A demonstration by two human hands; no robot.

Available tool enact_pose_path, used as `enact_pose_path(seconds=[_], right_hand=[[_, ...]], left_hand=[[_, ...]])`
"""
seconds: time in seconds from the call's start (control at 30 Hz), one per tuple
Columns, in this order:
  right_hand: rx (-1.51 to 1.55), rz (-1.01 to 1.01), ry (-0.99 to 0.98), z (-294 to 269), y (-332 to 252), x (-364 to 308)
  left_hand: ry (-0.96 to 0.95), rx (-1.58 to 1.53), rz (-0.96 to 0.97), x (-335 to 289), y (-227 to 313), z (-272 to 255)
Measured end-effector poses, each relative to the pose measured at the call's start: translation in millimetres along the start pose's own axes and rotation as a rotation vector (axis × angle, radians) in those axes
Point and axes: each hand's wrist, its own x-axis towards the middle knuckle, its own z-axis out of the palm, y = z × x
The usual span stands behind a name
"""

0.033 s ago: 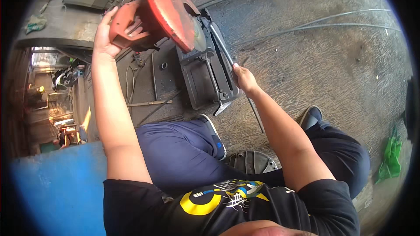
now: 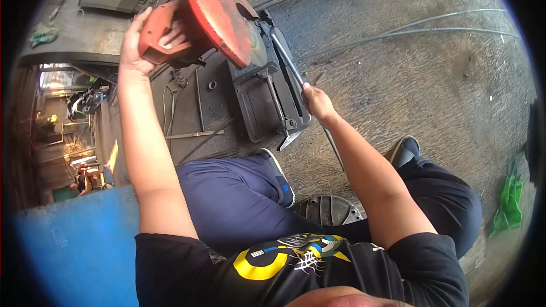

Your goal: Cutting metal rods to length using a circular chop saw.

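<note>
A chop saw with a red blade guard [image 2: 219, 14] and a dark metal base [image 2: 245, 128] stands on the floor in front of me. My left hand [image 2: 135, 45] is wrapped round the saw's red handle [image 2: 154, 33], fingers showing through its opening. A grey metal rod [image 2: 288, 59] slants past the right side of the base, its far end near the blade. My right hand [image 2: 319, 104] is closed round this rod, beside the base. The rod's lower part comes out below that hand. Where blade and rod meet is partly hidden by the guard.
Long metal rods [image 2: 398, 33] lie across the floor at the far right. A ribbed round metal piece [image 2: 329, 210] lies between my feet. A small ring [image 2: 212, 85] and thin bars are left of the saw. A blue panel [image 2: 74, 250] stands at lower left, a green bag [image 2: 508, 204] at right.
The saw's red guard and handle, with my left hand on them, sit very slightly farther left. My right hand's hold on the rod looks the same.
</note>
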Motion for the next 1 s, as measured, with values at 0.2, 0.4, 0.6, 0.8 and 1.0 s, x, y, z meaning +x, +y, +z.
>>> enact_pose_path(seconds=[0.2, 0.4, 0.6, 0.8, 1.0], right_hand=[[0.057, 0.160, 0.007, -5.9, 0.2, -4.3], [0.294, 0.409, -0.181, -46.7, 8.8, -8.6], [0.009, 0.317, 0.042, -50.4, 31.8, -18.9], [-0.189, 0.342, 0.010, -45.2, 26.6, -23.0], [-0.180, 0.323, 0.119, -41.7, 30.9, -32.5]], left_hand=[[-0.024, 0.079, 0.102, -4.8, -9.5, -10.4], [0.116, 0.156, 0.162, -28.7, -57.9, 3.8], [0.183, 0.126, -0.002, -62.6, -97.4, 27.4], [0.236, -0.023, -0.102, -55.4, -85.2, 28.8], [0.269, 0.081, 0.078, -54.4, -112.5, 27.1]])
